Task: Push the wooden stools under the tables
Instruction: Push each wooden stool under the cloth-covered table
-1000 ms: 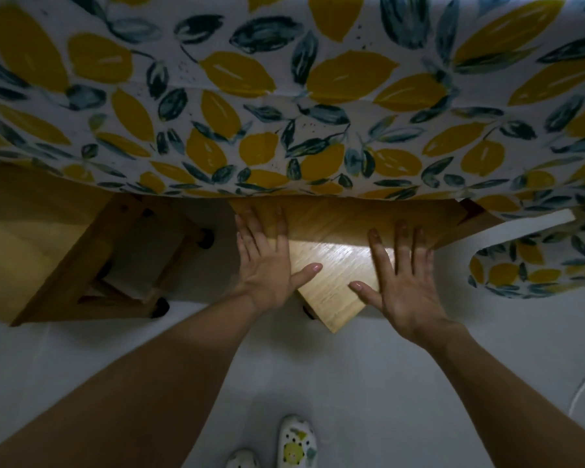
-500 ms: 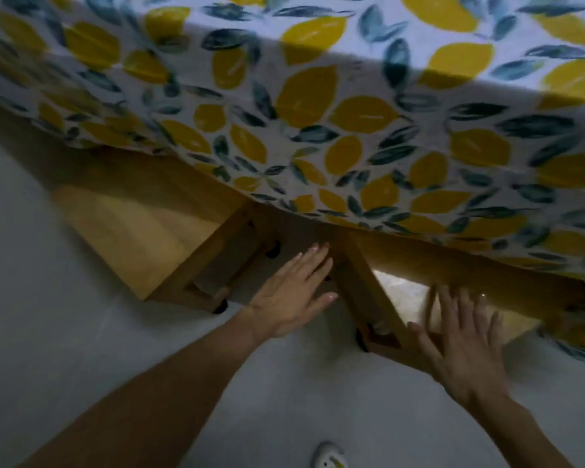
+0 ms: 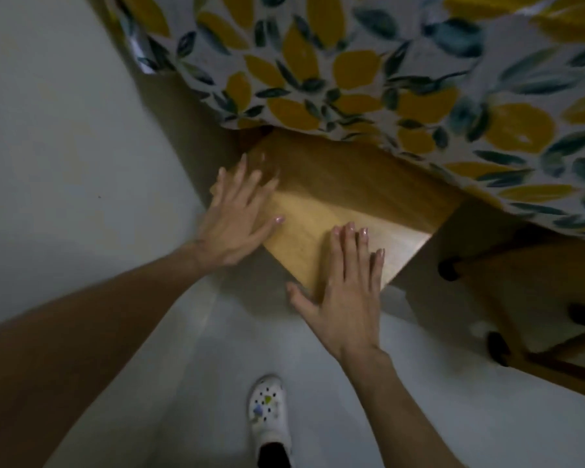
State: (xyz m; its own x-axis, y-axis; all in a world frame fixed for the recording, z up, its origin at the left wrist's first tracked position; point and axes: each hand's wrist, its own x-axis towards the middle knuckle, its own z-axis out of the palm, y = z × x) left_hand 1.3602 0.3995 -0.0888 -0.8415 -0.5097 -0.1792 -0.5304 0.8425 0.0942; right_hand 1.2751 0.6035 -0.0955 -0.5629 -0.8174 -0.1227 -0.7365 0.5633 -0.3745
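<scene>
A wooden stool [image 3: 345,204] stands half under the table, its far part shaded by the hanging lemon-print tablecloth [image 3: 368,72]. My left hand [image 3: 237,217] lies flat on the seat's left corner, fingers spread. On the near edge of the same seat rests my right hand [image 3: 348,285], palm down with fingers extended. Neither hand wraps around anything. A second wooden stool [image 3: 534,298], with dark leg tips, sits at the right, partly under the cloth.
Pale grey floor [image 3: 453,417] fills the foreground. A pale wall [image 3: 54,130] rises at the left, close to the table's corner. My white clog [image 3: 267,413] stands on the floor below the hands.
The view has swung left. Both hands left the right-hand stool and now press on the left stool's seat.
</scene>
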